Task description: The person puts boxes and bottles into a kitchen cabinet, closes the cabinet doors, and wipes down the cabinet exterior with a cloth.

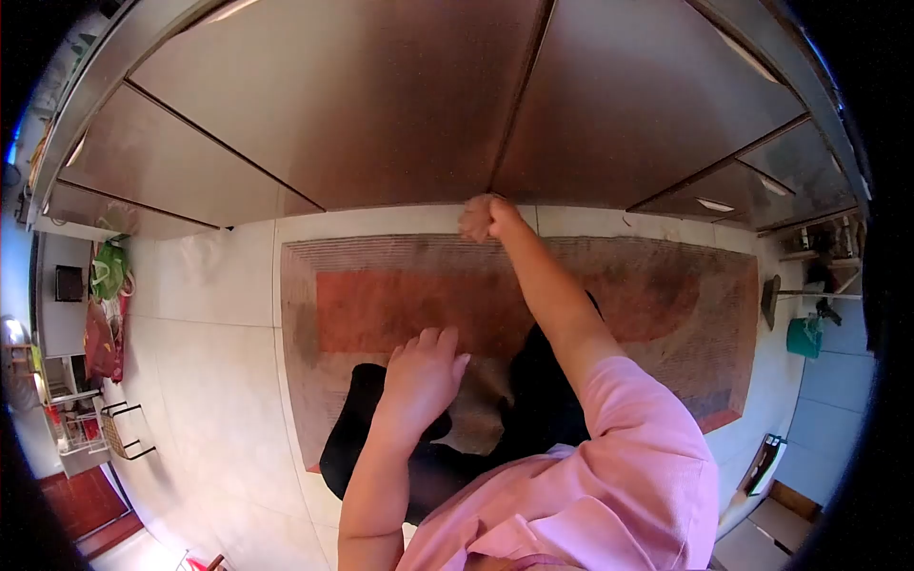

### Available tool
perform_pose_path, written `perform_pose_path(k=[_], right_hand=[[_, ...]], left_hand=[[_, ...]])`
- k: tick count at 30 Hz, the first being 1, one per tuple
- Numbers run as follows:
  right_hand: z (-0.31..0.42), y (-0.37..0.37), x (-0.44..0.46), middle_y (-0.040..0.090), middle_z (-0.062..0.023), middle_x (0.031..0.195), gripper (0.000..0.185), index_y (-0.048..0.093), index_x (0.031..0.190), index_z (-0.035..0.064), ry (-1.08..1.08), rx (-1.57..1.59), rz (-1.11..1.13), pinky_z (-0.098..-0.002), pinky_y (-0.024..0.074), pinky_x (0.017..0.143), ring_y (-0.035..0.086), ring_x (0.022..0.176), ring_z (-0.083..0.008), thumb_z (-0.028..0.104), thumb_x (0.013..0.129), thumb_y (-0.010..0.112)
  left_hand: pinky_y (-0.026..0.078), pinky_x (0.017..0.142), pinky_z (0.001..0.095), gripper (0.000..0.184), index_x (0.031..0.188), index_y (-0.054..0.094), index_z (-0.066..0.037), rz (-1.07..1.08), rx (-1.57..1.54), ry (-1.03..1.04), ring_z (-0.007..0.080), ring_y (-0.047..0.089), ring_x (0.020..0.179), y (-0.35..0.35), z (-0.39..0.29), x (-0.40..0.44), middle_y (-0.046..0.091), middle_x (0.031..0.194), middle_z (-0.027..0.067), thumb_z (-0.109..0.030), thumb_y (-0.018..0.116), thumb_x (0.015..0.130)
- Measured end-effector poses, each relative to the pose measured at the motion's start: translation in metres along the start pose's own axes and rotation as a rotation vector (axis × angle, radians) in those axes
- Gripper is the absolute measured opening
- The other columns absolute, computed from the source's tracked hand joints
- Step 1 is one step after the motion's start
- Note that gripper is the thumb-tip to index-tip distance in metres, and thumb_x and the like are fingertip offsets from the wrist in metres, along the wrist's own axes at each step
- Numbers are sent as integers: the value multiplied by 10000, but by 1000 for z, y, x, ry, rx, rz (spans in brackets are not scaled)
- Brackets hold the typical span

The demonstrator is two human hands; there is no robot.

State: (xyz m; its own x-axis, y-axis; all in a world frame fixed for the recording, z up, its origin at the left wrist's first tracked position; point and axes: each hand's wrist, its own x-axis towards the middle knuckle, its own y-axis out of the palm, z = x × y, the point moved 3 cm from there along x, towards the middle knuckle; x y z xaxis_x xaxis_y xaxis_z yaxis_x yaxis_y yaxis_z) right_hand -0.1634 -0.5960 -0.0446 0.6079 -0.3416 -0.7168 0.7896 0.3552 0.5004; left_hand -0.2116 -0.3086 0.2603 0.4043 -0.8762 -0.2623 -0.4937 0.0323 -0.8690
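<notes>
My right hand (502, 217) reaches forward to the foot of the steel cabinet doors (409, 114), near the seam between two of them. Its fingers are closed round a crumpled, pale brown cloth (473, 219), low by the floor. Fine details of the cloth are too small to make out. Nearer to me, my left hand (428, 369) hangs in front of my knee with nothing in it. Its fingers are loosely bent and the thumb stands apart. Beneath both arms lies a worn brown and red floor mat (400, 300).
Pale floor tiles (214, 381) surround the mat. At the left are a small wire-legged rack (124, 430) and hanging green and red bags (109, 271). A teal bin (804, 336) stands at the right beside shelves. My dark-clad legs (357, 438) are bent on the mat.
</notes>
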Motion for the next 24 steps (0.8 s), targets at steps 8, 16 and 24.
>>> perform_pose_path(k=[8, 16, 24], right_hand=[[-46, 137, -122, 574, -112, 1009, 260, 525, 1071, 0, 52, -586, 527, -327, 495, 753, 576, 865, -188, 168, 890, 442], [-70, 162, -191, 525, -121, 1127, 320, 477, 1176, 57, 259, -533, 369, -357, 484, 806, 533, 998, -215, 181, 881, 463], [-14, 155, -245, 538, -87, 1040, 282, 469, 1123, 28, 248, -751, 351, -317, 479, 754, 536, 931, -173, 113, 857, 436]], left_hand=[[461, 726, 415, 298, 1013, 539, -28, -29, -38, 95, 329, 574, 841, 10, 0, 12, 574, 912, 163, -242, 554, 807], [446, 725, 439, 204, 884, 613, -37, 299, -44, 96, 291, 587, 844, 44, -11, 28, 591, 910, 138, -197, 529, 790], [416, 788, 460, 237, 964, 580, -21, -274, -660, -177, 331, 536, 963, 66, -13, 57, 574, 983, 177, -100, 481, 765]])
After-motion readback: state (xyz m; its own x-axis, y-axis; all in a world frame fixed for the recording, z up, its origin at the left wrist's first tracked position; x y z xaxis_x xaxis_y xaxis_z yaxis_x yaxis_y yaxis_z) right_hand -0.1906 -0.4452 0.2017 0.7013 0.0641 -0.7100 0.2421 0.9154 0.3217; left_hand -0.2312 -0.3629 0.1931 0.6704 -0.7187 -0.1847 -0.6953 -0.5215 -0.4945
